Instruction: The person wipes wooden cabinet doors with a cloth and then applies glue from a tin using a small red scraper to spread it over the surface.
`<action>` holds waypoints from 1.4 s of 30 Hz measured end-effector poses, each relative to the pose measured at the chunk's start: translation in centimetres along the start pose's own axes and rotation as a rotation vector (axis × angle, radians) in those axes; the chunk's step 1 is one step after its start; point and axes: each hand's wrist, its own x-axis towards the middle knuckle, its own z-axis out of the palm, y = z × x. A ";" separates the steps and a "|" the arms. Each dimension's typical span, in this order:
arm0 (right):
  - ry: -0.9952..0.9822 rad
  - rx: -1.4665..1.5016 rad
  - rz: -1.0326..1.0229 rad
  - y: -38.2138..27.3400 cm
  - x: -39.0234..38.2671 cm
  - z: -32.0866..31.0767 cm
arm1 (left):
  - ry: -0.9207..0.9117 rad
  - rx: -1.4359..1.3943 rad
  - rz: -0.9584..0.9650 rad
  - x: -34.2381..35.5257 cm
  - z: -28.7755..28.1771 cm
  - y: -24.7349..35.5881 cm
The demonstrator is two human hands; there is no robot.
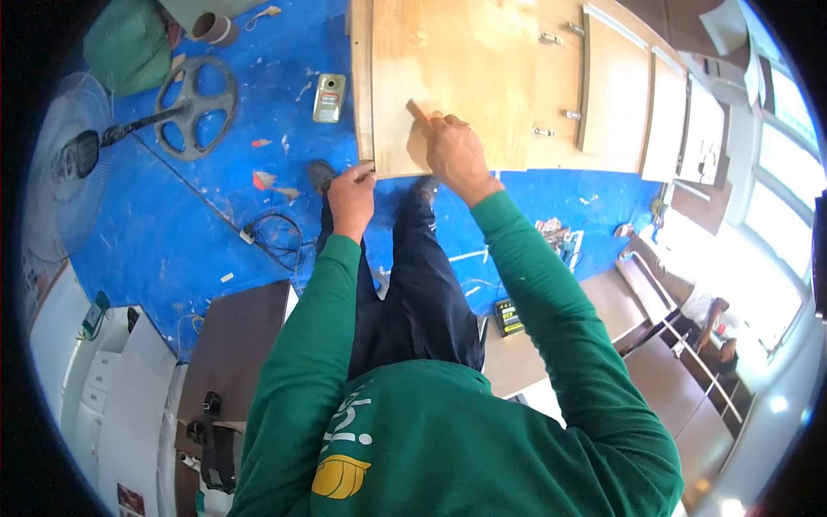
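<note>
A pale wooden panel lies flat in front of me, its near edge level with my hands. Over its near part, my right hand is closed on a small flat orange-brown piece, whose tip slants toward the panel's surface. The kind of piece cannot be made out. At the panel's near left corner is my left hand, its fingers pinched together against the edge. Whether anything small sits between those fingertips is hidden. A lighter, whitish patch shows on the panel's far left part.
Metal hinges stick out along neighbouring wooden doors on the right. A standing fan with a wheel-shaped base and a yellowish boxed device are on the blue floor covering, left. Cables trail there. Another person is far right.
</note>
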 end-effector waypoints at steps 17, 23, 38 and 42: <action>0.050 -0.106 -0.334 2.0 11.9 -4.7 | 0.098 -0.092 -0.297 -7.6 -10.5 -18.7; -0.016 -0.186 -0.299 -1.1 -3.5 -3.8 | 0.091 0.032 -0.373 -11.8 -12.5 -25.1; -0.066 -0.029 -0.152 -0.5 13.6 -6.6 | 0.131 0.019 -0.393 -14.3 -13.5 -27.7; -0.080 -0.196 -0.171 -1.6 14.6 -6.0 | 0.135 -0.022 -0.416 -15.9 -14.8 -31.3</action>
